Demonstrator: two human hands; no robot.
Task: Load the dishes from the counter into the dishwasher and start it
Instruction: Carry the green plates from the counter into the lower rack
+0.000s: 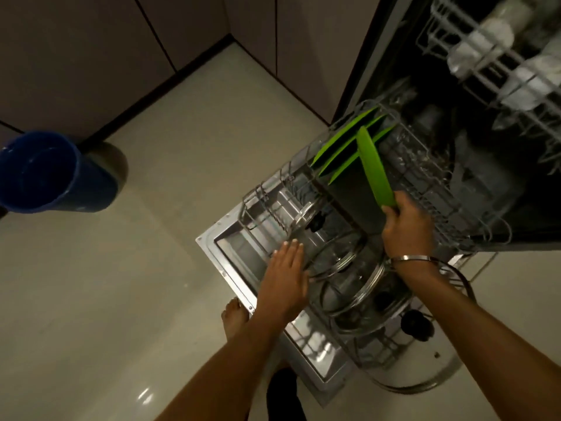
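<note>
- You are mid-load: your right hand (406, 220) grips the near rim of a green plate (375, 168), fingers curled round its edge, holding it on edge over the lower rack (431, 189) of the open dishwasher.
- The plate's long axis runs from your hand away toward the far end of the rack. It crosses at an angle the three green plates (343, 153) already standing in the tines, and is not parallel to them.
- Your left hand (287, 275) lies flat, fingers straight and together, at the rack's front beside the glass pot lids (337, 259); it holds nothing.
- The next move, as I judge it, calls for turning the plate to line up with its neighbours, then lowering it into a free slot beside them.
- White dishes (498, 34) fill the upper rack; starting the machine is not yet due.
</note>
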